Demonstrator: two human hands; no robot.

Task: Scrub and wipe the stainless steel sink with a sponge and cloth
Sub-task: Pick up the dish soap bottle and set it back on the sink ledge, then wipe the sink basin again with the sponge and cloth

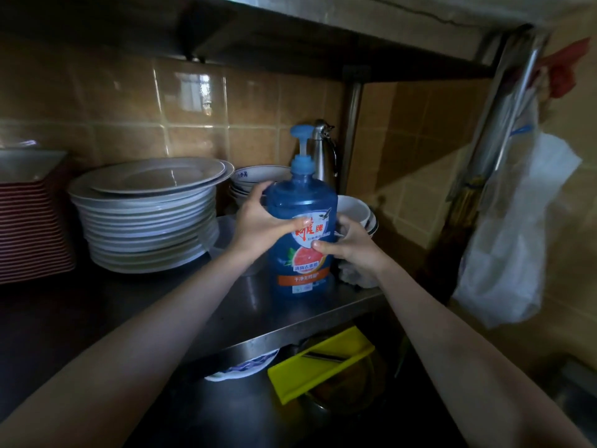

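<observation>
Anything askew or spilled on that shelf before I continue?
No spill shows. The top plates of the white plate stack sit off-centre, and under the shelf a yellow tray lies tilted over a metal bowl. The detergent bottle stands upright, gripped by left hand and right hand.

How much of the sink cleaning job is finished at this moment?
Done: nothing visible yet; no sponge or cloth is in view. In hand: the left hand and the right hand both grip the blue plastic pump bottle of dish soap at the stainless steel shelf. Left: applying soap, then all the scrubbing and wiping.
</observation>
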